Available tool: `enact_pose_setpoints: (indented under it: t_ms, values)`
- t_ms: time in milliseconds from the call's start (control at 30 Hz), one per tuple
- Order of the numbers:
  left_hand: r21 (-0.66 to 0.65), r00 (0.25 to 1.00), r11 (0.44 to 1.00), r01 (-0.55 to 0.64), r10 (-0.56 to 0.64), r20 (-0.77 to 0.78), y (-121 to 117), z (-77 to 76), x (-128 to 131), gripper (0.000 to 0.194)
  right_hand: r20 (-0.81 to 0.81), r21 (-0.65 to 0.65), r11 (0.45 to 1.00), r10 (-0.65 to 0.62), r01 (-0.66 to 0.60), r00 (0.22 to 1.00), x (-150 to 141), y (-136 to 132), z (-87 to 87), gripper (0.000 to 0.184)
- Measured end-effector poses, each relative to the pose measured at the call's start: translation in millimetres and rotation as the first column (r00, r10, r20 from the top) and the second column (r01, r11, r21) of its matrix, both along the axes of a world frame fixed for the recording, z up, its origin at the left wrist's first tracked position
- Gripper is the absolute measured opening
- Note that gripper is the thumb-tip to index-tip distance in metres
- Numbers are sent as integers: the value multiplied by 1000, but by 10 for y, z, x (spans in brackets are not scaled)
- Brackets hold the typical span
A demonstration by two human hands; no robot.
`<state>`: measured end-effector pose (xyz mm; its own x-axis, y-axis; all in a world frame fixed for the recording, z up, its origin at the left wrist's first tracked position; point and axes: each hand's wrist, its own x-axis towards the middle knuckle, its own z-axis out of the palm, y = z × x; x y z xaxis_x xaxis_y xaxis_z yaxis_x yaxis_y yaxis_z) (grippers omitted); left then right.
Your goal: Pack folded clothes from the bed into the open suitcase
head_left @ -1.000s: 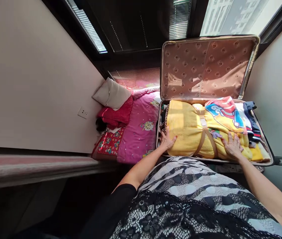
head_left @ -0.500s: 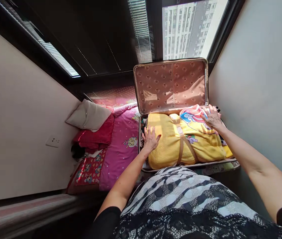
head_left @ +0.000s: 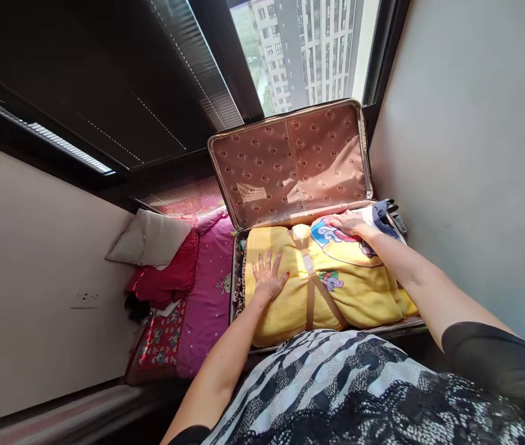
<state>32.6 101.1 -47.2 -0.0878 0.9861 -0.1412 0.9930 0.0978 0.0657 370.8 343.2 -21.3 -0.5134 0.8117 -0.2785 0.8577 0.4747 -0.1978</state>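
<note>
The suitcase (head_left: 267, 164) lies open before the person, its lid (head_left: 327, 164) tipped up on the far side to show a pink patterned lining. A folded yellow blanket (head_left: 281, 315) fills most of the suitcase's base, with brown straps (head_left: 330, 301) across it and a pale buckle (head_left: 308, 264) near the suitcase's middle. The left hand (head_left: 269, 281) lies palm down on the blanket toward the suitcase's left end, its grip spread, the fingers fanned wide. The right hand (head_left: 352, 224) reaches to the far right part of the suitcase and rests on a red-and-blue print (head_left: 323, 232); from here I cannot tell whether that grip pinches any cloth or only lies on it. Just beside the right wrist, in the suitcase's far right corner, is a dark blue garment (head_left: 380, 213). Left of the suitcase, a pink bedspread (head_left: 204, 309) spreads out, and farther left from it sit a red cloth (head_left: 165, 281) and a pale pillow (head_left: 151, 241). Beyond the suitcase, tall buildings (head_left: 309, 55) show through the window.
</note>
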Motion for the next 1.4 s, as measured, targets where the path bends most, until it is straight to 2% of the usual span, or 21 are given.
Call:
enact_pose_setpoints:
  t_ms: [67,167,300,367,433,500,567,633,700,767,833,967,1100,1167,1267,1333,1400]
  values:
    - [1,1000,1000,-7,7,-20,-3,-21,-13,75,3,-77,996,-40,40,999,97,82,-105,66]
    - [-16,999,1000,-12,11,-45,9,-25,-21,74,2,-149,982,-116,115,993,91,168,-218,67]
    - [-44,998,999,-18,15,-67,28,-12,-28,74,-24,-160,969,-192,186,981,-2,148,-236,71]
    - [-57,997,998,-25,21,-75,26,-17,-32,74,-64,-99,975,-204,197,977,53,62,-224,68]
    - [-64,997,998,-28,23,-77,17,-31,-34,74,-104,44,967,-247,253,963,210,-52,-238,65]
    - [-61,997,998,-29,24,-76,5,-51,-38,75,-135,215,914,-322,345,937,427,-153,-293,65]
    - [-50,997,998,-28,24,-74,-6,-70,-46,75,-131,270,876,-378,400,917,634,-209,-392,69]
    - [-40,997,999,-25,22,-69,-11,-83,-56,75,-100,200,904,-365,378,926,772,-209,-515,70]
    - [-42,998,999,-22,19,-59,-6,-83,-63,76,-81,98,948,-295,303,952,832,-160,-625,70]
    - [-50,998,999,-21,19,-53,4,-71,-59,76,-76,42,964,-258,261,963,849,-73,-676,68]
    - [-60,998,998,-26,23,-50,11,-50,-47,77,-54,-5,963,-271,271,961,864,37,-648,68]
    - [-92,999,995,-36,34,-25,-3,11,-20,78,-26,-107,960,-263,258,965,947,256,-439,63]
    - [-103,997,993,-65,68,28,92,156,-29,70,-49,-71,956,-288,284,956,1003,441,-226,59]
    - [-64,995,993,-94,97,38,277,256,-59,64,-72,-23,955,-296,296,952,965,546,-139,60]
    - [0,994,995,-101,101,40,693,352,-145,65,-120,65,959,-265,274,957,793,713,-6,59]
    - [-24,991,992,-127,128,44,950,323,-209,69,-163,138,962,-211,234,964,630,812,86,57]
    - [-103,978,975,-195,201,52,1107,213,-258,74,-201,197,965,-135,175,970,467,900,178,55]
